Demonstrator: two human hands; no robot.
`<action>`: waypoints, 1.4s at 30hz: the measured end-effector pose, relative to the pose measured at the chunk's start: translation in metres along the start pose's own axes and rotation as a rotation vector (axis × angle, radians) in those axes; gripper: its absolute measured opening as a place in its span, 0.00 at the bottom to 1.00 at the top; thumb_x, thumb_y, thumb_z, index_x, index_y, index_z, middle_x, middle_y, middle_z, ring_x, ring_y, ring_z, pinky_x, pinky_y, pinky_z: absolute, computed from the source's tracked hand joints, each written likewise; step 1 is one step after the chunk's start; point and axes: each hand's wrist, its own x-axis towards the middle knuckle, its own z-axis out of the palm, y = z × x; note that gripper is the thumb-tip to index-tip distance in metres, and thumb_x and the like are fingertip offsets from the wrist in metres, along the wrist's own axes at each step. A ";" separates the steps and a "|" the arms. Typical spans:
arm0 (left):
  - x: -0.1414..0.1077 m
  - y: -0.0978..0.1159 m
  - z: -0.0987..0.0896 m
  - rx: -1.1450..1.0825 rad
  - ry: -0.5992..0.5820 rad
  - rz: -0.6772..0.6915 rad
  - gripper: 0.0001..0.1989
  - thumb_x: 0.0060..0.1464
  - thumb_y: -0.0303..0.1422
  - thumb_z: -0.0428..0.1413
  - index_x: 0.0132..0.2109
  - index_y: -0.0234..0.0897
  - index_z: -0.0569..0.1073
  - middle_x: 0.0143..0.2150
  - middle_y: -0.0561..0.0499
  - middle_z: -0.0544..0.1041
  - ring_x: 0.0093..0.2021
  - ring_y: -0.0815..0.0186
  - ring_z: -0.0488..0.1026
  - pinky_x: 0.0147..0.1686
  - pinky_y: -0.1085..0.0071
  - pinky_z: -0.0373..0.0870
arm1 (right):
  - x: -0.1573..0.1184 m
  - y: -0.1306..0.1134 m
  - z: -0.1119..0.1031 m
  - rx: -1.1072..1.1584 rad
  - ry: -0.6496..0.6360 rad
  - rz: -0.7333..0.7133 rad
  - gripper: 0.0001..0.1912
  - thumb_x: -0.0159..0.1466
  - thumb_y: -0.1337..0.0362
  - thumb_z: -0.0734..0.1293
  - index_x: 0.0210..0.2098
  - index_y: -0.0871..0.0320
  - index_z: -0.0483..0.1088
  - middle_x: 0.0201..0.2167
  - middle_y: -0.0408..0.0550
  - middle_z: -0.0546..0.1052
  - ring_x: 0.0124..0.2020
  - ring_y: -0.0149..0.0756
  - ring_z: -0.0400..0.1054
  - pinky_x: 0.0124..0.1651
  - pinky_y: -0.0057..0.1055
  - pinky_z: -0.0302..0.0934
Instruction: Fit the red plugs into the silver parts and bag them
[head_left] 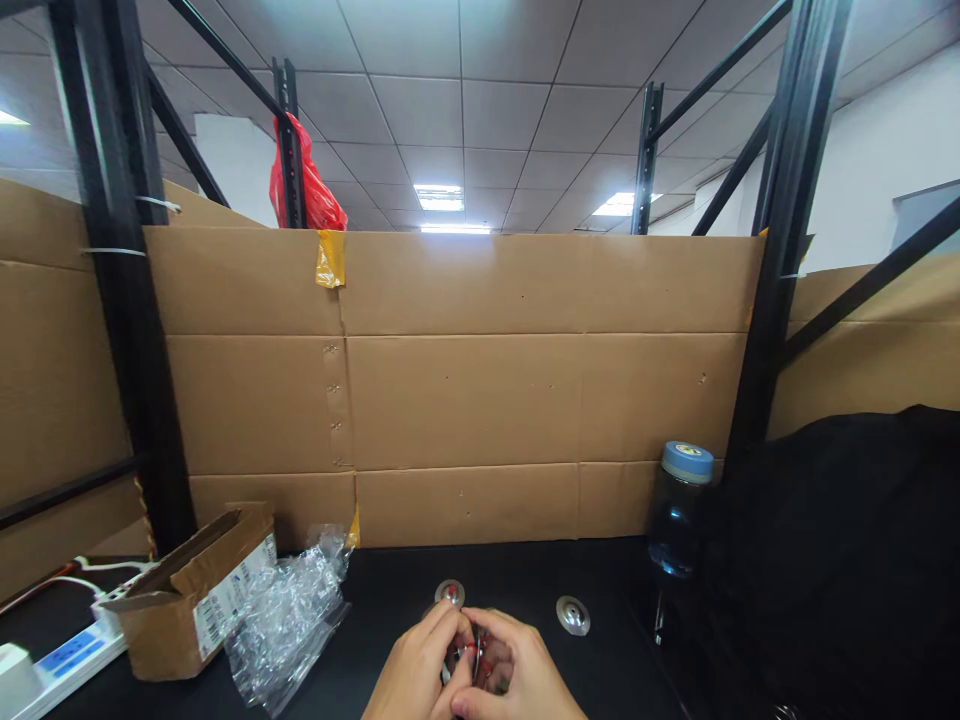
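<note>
My left hand (430, 662) and my right hand (517, 665) meet low in the middle of the view, fingers curled around one small shiny metal piece (474, 650) with some red on it. My fingers cover most of that piece, so its kind does not show. Just beyond my fingertips lies a round silver metal disc (450, 592) with a red spot, partly hidden by my left hand. Another round metal disc (573, 615) with a raised centre lies on the black tabletop (397, 580), to the right of my right hand.
On the left stand an opened cardboard box (187, 600), crumpled clear plastic wrap (292, 610) and a white power strip (75, 660). A blue-lidded clear bottle (679, 510) and a large black cloth-like bulk (840, 560) are on the right. A cardboard wall (465, 400) closes off the back.
</note>
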 end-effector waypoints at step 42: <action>0.004 -0.014 -0.018 0.094 -0.380 -0.032 0.23 0.50 0.29 0.59 0.54 0.49 0.75 0.54 0.50 0.76 0.52 0.57 0.72 0.52 0.67 0.66 | -0.016 -0.009 -0.131 -1.122 0.157 0.364 0.21 0.48 0.68 0.71 0.43 0.51 0.76 0.44 0.47 0.76 0.48 0.46 0.71 0.44 0.33 0.60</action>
